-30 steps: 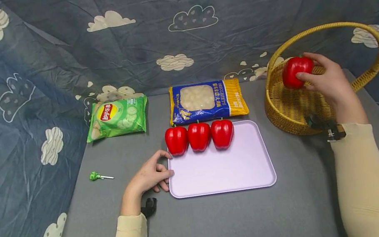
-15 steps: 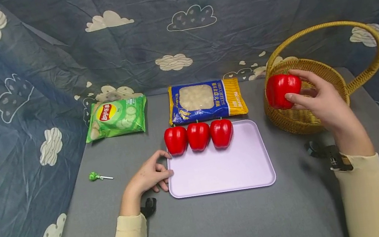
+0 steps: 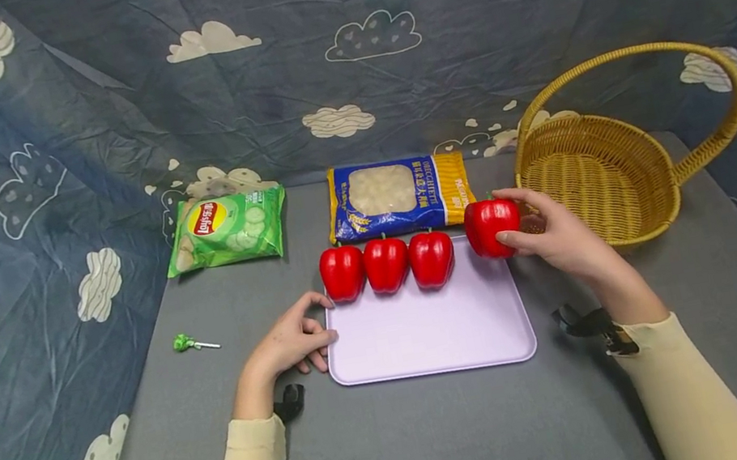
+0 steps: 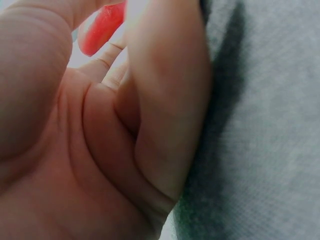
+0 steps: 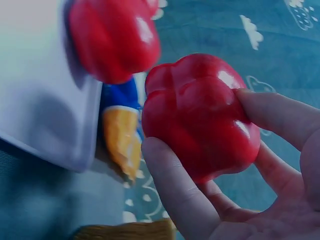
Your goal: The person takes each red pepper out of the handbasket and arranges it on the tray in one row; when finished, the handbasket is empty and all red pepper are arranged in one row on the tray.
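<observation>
My right hand (image 3: 546,231) grips a glossy red bell pepper (image 3: 491,228) by its right side, above the tray's far right corner. In the right wrist view, thumb and fingers wrap around this pepper (image 5: 202,117), its lobed end facing the camera. Three more bell peppers (image 3: 386,265) line the far edge of the pale purple tray (image 3: 431,334), from its left corner to past the middle. At the tray's left rim my left hand (image 3: 291,338) holds the edge with bent fingers and thumb. The left wrist view shows mostly the palm (image 4: 75,165).
A wicker basket (image 3: 597,181) with a tall handle stands to the right, nothing seen inside. Behind the tray lies a blue and yellow pasta bag (image 3: 384,190). A green chip bag (image 3: 231,229) is at back left, a green lollipop (image 3: 184,342) nearer on the left.
My right hand has carried the bell pepper left, out from over the basket to the tray's far right corner. The left hand and the three peppers on the tray stay put.
</observation>
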The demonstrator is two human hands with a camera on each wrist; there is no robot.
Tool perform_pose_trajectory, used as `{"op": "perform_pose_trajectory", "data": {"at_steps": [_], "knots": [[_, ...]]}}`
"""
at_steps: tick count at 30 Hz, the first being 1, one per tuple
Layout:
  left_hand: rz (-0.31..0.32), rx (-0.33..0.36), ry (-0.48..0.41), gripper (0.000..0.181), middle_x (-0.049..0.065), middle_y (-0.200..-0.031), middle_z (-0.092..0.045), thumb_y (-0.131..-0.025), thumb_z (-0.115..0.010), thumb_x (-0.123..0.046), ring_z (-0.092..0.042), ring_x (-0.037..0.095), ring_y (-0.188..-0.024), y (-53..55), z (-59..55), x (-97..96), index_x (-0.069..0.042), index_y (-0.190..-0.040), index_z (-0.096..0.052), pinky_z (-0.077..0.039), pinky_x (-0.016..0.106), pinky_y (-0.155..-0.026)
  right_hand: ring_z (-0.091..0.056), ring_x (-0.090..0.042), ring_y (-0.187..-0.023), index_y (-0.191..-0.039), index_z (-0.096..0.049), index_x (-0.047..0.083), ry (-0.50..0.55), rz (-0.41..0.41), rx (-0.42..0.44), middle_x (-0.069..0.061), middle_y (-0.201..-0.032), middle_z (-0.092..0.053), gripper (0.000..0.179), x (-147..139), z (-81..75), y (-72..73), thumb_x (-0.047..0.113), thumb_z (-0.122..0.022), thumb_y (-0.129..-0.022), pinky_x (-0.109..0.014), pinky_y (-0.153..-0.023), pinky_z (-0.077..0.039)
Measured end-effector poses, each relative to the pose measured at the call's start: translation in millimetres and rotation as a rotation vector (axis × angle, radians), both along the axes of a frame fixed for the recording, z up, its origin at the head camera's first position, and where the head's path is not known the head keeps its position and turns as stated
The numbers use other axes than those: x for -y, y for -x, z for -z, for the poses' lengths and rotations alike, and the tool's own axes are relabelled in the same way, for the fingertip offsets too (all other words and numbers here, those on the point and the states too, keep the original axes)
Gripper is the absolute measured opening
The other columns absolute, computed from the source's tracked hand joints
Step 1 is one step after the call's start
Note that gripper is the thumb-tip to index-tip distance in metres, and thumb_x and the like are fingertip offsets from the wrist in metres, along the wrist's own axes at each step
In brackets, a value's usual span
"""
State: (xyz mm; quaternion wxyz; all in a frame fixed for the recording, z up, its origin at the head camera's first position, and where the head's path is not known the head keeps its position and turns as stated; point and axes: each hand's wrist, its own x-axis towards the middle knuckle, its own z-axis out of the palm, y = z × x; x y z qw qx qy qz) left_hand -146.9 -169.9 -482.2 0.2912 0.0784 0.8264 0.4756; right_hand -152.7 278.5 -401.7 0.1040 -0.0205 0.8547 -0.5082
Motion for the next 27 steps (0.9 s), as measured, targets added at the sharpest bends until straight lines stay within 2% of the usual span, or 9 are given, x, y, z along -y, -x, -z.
{"op": "perform_pose_trajectory", "data": {"at_steps": [4, 6, 15, 27], "knots": [[-0.002, 0.001, 0.005, 0.045, 0.005, -0.073, -0.071, -0.098, -0.074, -0.020, -0.072, 0.019, -0.055, 0.3, 0.0, 0.3, -0.017, -0.136, -0.049, -0.050, 0.030, -0.048, -0.042, -0.052, -0.144, -0.164, -0.036, 0.016, -0.030, -0.030, 0.037, -0.024, -0.165, -0.033, 0.073, 7, 13.3, 4.1, 0.018, -0.072, -0.101, -0.054, -0.098, -0.060], [-0.004, 0.002, 0.007, 0.045, 0.005, -0.073, -0.071, -0.098, -0.074, -0.020, -0.072, 0.019, -0.056, 0.5, 0.1, 0.3, -0.018, -0.136, -0.049, -0.050, 0.030, -0.048, -0.041, -0.054, -0.146, -0.163, -0.036, 0.015, -0.032, -0.042, 0.061, -0.025, -0.166, -0.032, 0.072, 10, 19.0, 5.7, 0.018, -0.072, -0.101, -0.059, -0.099, -0.058], [-0.008, 0.008, 0.012, 0.046, 0.005, -0.074, -0.071, -0.098, -0.074, -0.021, -0.072, 0.019, -0.056, 0.7, 1.3, 0.5, -0.018, -0.136, -0.049, -0.050, 0.030, -0.048, -0.047, -0.054, -0.142, -0.161, -0.038, 0.012, -0.101, -0.065, 0.089, -0.028, -0.164, -0.033, 0.067, 18, 31.8, 6.6, 0.020, -0.070, -0.102, -0.057, -0.098, -0.060], [-0.006, 0.005, 0.002, 0.046, 0.005, -0.074, -0.071, -0.098, -0.074, -0.020, -0.072, 0.019, -0.056, -0.3, 0.0, 0.0, -0.017, -0.136, -0.049, -0.050, 0.030, -0.048, -0.049, -0.057, -0.139, -0.157, -0.043, 0.011, -0.247, -0.064, 0.051, -0.033, -0.155, -0.039, 0.064, 26, 36.4, 6.4, 0.020, -0.072, -0.101, -0.062, -0.099, -0.057]]}}
